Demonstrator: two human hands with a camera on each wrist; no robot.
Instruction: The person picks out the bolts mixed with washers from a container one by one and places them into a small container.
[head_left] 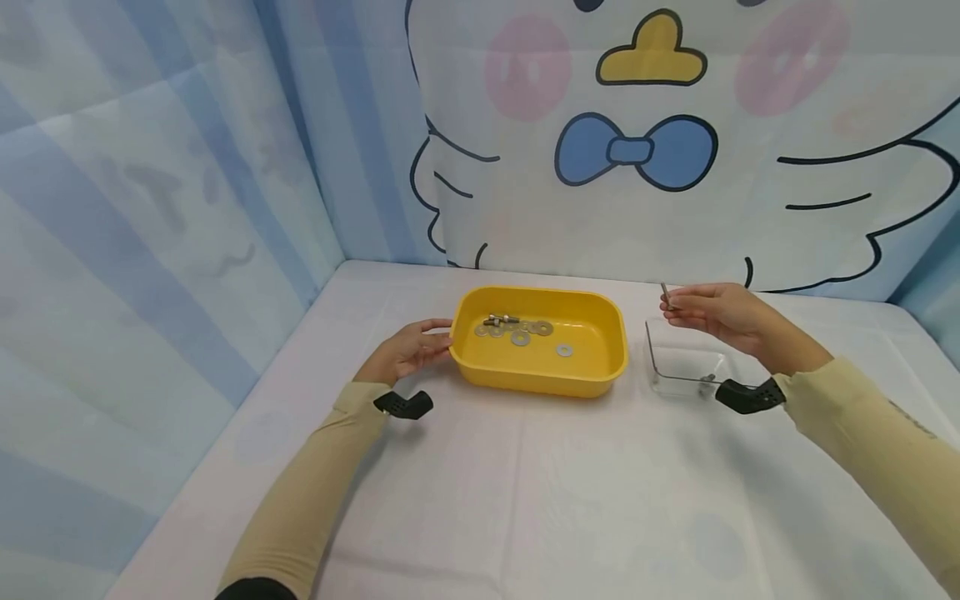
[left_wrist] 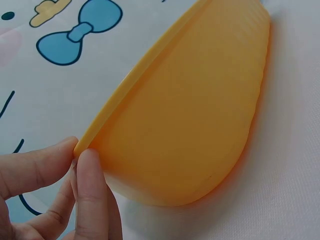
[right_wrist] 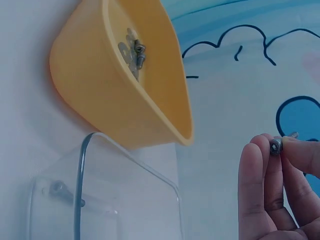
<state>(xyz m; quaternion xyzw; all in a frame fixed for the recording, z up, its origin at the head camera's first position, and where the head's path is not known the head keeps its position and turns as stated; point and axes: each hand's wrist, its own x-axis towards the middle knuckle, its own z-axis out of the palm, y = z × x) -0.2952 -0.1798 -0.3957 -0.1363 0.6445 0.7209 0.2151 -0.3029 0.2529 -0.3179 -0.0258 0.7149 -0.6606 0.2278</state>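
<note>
My left hand (head_left: 408, 350) pinches the left rim of a yellow plastic tub (head_left: 536, 382) between thumb and fingers; the left wrist view shows the thumb and a finger (left_wrist: 92, 190) right at the rim. Several flat washers (head_left: 521, 338) and a few bolts (head_left: 504, 319) lie inside the tub, mostly toward its left and middle. Over a clear box (head_left: 686, 381), my right hand (head_left: 723, 321) holds a socket-head bolt (right_wrist: 276, 146) between thumb and fingertips. Another bolt (right_wrist: 60, 191) rests on the bottom of that box.
The clear box stands on the white-covered table (head_left: 525, 483), a short way right of the tub. Behind the table hangs a printed cloth (head_left: 637, 225) with a blue bow tie, and a blue striped cloth (head_left: 150, 250) hangs along the left.
</note>
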